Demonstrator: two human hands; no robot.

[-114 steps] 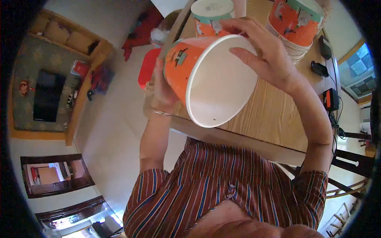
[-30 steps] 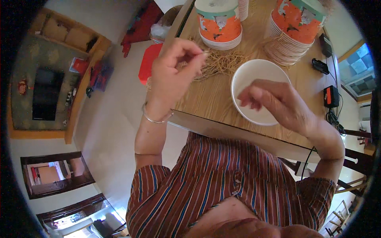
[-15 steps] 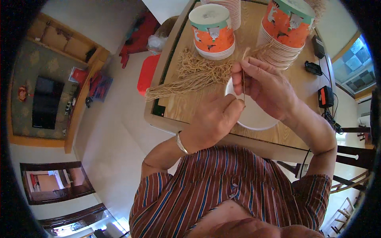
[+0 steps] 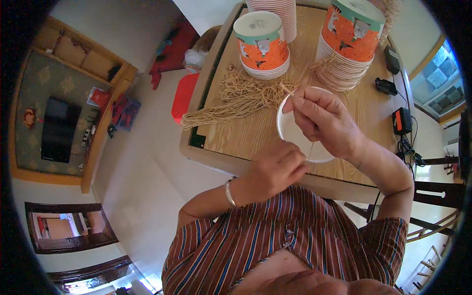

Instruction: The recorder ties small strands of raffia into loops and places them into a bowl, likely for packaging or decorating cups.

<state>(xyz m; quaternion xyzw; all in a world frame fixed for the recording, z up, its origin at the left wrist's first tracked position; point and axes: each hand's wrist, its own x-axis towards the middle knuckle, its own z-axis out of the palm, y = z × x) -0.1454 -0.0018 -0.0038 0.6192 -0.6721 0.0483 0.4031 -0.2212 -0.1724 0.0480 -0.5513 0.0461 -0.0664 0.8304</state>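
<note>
A length of tan string [image 4: 310, 150] runs between my two hands. My right hand [image 4: 328, 120] is closed in a pinch on it, and a short end pokes out past the thumb and finger. Lower and nearer my body, my left hand [image 4: 278, 166] is closed, with the string running down to its fingertips. Beneath the hands a white paper bucket [image 4: 290, 132] sits at the table's near edge, its open mouth facing up and partly covered by the hands. Beside it on the left lies a loose bundle of tan twine [image 4: 231, 109].
Two orange, green-topped paper buckets, one at left [image 4: 263, 49] and one at right [image 4: 351, 29], are upside down on stacks. Strings hang from the right stack. Black adapters [image 4: 402, 121] and cables line the wooden table's [image 4: 223, 142] right edge. A red stool [image 4: 184, 98] stands left.
My left hand has drawn down toward my body, away from the right, which has turned and shifted slightly right. More of the white bucket's rim shows now.
</note>
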